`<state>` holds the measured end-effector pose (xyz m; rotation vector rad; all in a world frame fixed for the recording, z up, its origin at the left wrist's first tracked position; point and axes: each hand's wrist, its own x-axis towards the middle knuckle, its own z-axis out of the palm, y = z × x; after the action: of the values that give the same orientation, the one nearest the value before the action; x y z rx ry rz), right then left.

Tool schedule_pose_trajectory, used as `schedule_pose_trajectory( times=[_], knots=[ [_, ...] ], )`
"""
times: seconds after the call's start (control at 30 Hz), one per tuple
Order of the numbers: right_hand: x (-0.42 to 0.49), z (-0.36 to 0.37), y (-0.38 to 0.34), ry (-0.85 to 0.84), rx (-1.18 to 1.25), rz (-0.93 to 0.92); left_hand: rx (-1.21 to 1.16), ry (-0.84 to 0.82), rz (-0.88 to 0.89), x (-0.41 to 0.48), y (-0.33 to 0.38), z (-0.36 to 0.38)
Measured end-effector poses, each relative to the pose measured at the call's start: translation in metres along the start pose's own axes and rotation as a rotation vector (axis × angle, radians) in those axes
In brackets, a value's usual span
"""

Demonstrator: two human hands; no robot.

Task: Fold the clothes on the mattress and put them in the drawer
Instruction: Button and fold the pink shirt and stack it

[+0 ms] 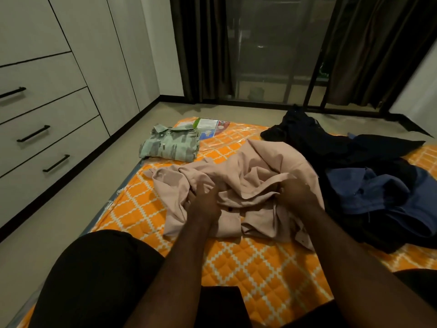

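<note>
Reaching forward over the orange mattress (260,268), the person has both hands in the pink shirt (248,166), which lies bunched in the middle of it. The right hand (298,195) has its fingers buried in a fold, so its grip looks closed on cloth. The left hand (203,204) is blurred and I cannot tell its grip.

The shirt has no clean long axis yet. Its widest spread runs left to right, the button strip lies at the near edge between the hands, and one loose end trails left toward the drawers (47,143).

Its right edge touches the dark pile (354,150) and sits just beside the blue garment (369,190), so a hard pull could drag those along. Folding before flattening would likely trap twists. Farther off, the folded green shirt (170,145) sits apart, out of harm's way.
</note>
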<state>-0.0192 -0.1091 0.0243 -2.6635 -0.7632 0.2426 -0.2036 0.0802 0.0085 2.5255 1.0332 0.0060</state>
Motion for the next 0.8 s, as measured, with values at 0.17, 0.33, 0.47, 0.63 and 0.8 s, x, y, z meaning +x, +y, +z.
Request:
schedule_pose_trajectory(
  times=[0.17, 0.33, 0.47, 0.63, 0.8],
  knots=[
    [0.002, -0.016, -0.025, -0.115, -0.171, 0.053, 0.177, 0.183, -0.047, 0.003, 0.010, 0.006],
    [0.001, -0.011, -0.054, 0.088, -0.137, -0.173, 0.184, 0.262, 0.116, 0.002, 0.015, -0.004],
    [-0.008, -0.004, -0.059, -0.151, -0.166, -0.351, 0.138, 0.294, 0.229, 0.006, 0.013, -0.004],
    [-0.011, 0.005, -0.054, -0.361, -0.235, -0.391, 0.218, 0.049, 0.270, 0.009, 0.006, -0.003],
    [-0.010, 0.005, -0.052, -0.079, -0.370, -0.329, 0.078, -0.057, 0.271, 0.007, 0.007, -0.012]
  ],
)
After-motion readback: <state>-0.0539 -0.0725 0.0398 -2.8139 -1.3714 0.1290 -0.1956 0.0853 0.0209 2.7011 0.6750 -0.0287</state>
